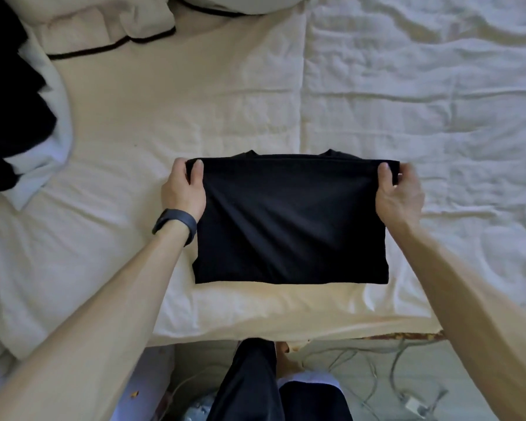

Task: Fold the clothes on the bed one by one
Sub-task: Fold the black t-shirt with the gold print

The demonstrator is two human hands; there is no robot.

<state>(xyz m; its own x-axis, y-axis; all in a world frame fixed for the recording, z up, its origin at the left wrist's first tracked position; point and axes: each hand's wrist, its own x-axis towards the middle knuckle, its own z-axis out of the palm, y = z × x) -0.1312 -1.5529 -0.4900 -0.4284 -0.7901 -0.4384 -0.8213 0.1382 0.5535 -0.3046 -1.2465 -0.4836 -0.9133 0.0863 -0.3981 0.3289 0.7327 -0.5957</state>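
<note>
A black T-shirt [292, 223] lies folded in half on the cream bed sheet [195, 110], near the bed's front edge. Its collar peeks out beyond the upper fold. My left hand [184, 189] pinches the top left corner of the folded layer, thumb on top. My right hand [400, 192] pinches the top right corner the same way. A dark band sits on my left wrist. At the far left a pile of dark and pale clothes [16, 110] lies heaped on the bed.
Pillows [104, 28] with dark piping lie at the head of the bed, upper left. A crumpled white quilt [422, 86] covers the right side. Below the bed edge are my legs and several cables [386, 378] on the floor.
</note>
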